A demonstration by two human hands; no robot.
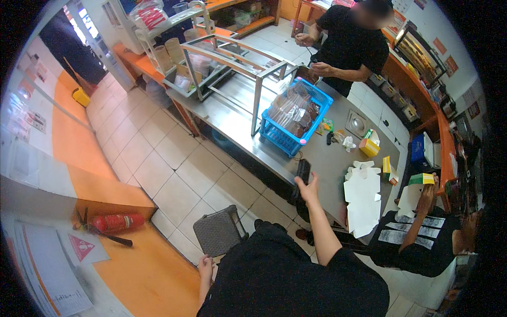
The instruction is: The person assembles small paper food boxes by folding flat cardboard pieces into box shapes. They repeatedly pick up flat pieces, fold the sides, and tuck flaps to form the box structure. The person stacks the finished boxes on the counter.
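My right hand (pixel 308 188) is raised in front of me and grips a black phone (pixel 302 170) at the near edge of the steel counter (pixel 253 134). My left hand (pixel 206 267) hangs low beside my dark clothing, fingers loosely apart, holding nothing. It is nearest to a grey padded stool (pixel 218 231) on the tiled floor. On the counter beyond the phone stands a blue plastic basket (pixel 291 138) filled with clear-wrapped packets.
Flat white cartons (pixel 362 199) and small yellow boxes (pixel 369 145) lie on the counter's right end. A person in black (pixel 351 47) stands at the far end, another (pixel 417 243) sits at right. A steel rack (pixel 227 66) stands behind the basket. A red fire extinguisher (pixel 116 223) lies at left.
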